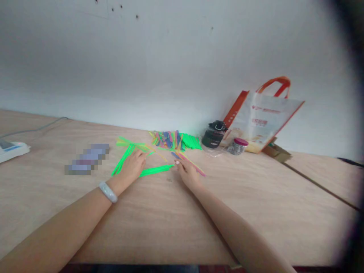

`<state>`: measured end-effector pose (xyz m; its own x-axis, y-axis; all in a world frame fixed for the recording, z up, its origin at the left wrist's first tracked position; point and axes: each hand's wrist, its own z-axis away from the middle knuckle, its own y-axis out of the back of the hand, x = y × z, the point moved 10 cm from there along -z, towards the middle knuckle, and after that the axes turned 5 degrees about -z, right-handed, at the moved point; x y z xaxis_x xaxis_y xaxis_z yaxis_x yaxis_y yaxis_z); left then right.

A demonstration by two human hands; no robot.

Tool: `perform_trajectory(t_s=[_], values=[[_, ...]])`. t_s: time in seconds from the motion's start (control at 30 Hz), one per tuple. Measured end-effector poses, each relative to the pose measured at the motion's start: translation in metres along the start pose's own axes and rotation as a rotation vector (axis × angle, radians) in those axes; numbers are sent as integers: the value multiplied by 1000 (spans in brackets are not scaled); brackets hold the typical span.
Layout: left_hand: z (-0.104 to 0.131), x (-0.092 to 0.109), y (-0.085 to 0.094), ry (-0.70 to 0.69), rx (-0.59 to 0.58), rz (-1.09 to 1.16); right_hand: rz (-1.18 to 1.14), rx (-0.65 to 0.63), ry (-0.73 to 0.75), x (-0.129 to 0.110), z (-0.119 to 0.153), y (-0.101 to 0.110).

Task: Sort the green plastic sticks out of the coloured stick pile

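My left hand, with a pale bangle at the wrist, is closed among thin plastic strips. A short green strip sticks out at its fingertips. Beside it, long green strips lie slanted, and yellow-green strips lie behind. A green bundle stretches from below my left hand toward my right hand. The right thumb and fingers are closed near that bundle's end; what they hold is too small to make out. Pink and yellow strips and a blue strip lie around the right hand.
Behind the hands are a multicoloured pile and a green pile of strips. At right stand a black-sleeved bottle, a pink-lidded jar and a carrier bag. A blurred-out flat object and a white device lie left.
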<state>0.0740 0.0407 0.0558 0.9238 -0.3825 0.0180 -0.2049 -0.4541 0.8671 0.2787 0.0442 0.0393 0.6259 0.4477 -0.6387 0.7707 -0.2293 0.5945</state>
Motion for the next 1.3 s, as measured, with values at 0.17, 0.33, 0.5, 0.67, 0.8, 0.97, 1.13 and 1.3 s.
perform_trajectory(t_s=[0.17,0.33,0.5,0.67,0.8,0.97,1.13,1.3], values=[[12,56,5,-198,-16,132,-417,-51,-293,7,11,-26],[18,71,-2,-219,-62,178,-556,-134,-266,-9,15,-39],[19,70,-7,-212,-65,178,-569,-148,-301,-15,19,-41],[19,72,-12,-209,-78,169,-565,-191,-324,-19,24,-49],[16,70,-12,-173,-93,201,-528,-192,-282,-22,20,-47],[10,65,-6,-96,-74,309,-447,-157,-173,-22,7,-33],[6,60,-5,-12,-84,496,-435,-173,-126,-25,3,-30],[9,53,-20,115,-234,663,-488,-147,-173,-11,-3,-24]])
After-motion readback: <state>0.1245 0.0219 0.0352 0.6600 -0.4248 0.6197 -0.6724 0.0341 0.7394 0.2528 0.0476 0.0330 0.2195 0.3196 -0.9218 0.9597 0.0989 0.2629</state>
